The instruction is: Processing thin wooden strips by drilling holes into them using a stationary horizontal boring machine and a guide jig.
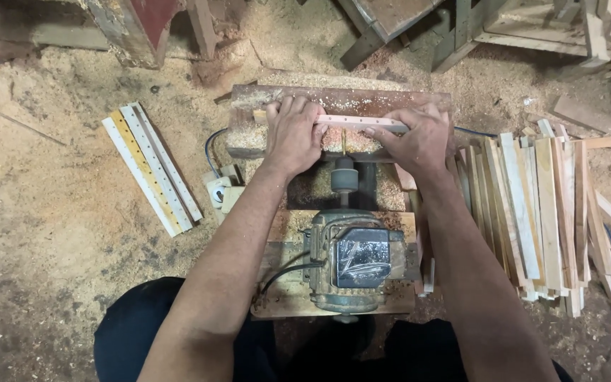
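Observation:
A thin wooden slat [351,122] with a row of small holes lies crosswise on a sawdust-covered wooden block [334,99]. My left hand [293,134] grips its left end, and my right hand [413,140] grips its right end. Both hands press the slat toward the drill bit [344,146] that sticks out from a chuck [344,175] on a grey electric motor [351,256]. The motor sits on a wooden base [288,233] between my forearms.
Three drilled slats [151,168] lie on the sawdust floor at the left. A heap of plain wooden slats [539,212] lies at the right. A white socket box [218,191] with a blue cable sits left of the motor. Scrap timber lines the top edge.

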